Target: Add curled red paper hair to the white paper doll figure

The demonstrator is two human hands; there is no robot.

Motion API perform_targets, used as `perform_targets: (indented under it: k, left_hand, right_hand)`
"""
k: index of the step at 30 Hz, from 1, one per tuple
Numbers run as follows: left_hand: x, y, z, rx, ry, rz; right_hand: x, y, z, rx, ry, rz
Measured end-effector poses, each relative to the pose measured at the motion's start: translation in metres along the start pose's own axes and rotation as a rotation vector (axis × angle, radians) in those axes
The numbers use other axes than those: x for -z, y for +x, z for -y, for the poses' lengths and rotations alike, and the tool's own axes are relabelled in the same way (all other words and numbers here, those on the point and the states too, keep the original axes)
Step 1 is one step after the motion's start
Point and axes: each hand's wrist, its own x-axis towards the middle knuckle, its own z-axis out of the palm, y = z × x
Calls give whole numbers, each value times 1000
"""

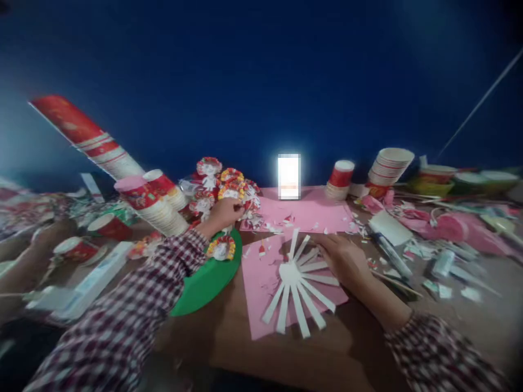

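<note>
My left hand (224,214) reaches out beside a cluster of small decorated paper figures (231,185) with red and yellow frills. Its fingers are closed in a pinch; what is between them, if anything, I cannot make out. Below that wrist, another yellow-frilled figure (222,249) lies on a round green sheet (208,286). My right hand (345,260) rests with fingers stretched out at the edge of a white paper cup cut into strips (289,274). The strips fan out from its round base over a pink sheet (257,313).
Stacked paper cups (157,212) lean at the left, and more cup stacks (388,169) stand at the back right. A second pink sheet (318,209) carries paper scraps and a bright pixelated patch. A marker (392,256) lies at right. Another person's arm (36,261) is at far left.
</note>
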Motion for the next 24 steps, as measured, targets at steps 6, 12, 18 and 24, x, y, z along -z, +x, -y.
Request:
perform_targets:
  k: [6,12,18,24]
  left_hand:
    - [3,-4,-5,-96,146,-72]
    - [4,-8,-10,-299,309,-36]
    - [3,-11,-11,-480,593,10]
    - [1,-11,-9,-481,663,35]
  right_hand:
    - [1,1,1,9,17,-35]
    - [2,2,2,0,26,-31]
    - [3,2,2,7,27,-29]
    - [3,2,2,14,31,-37]
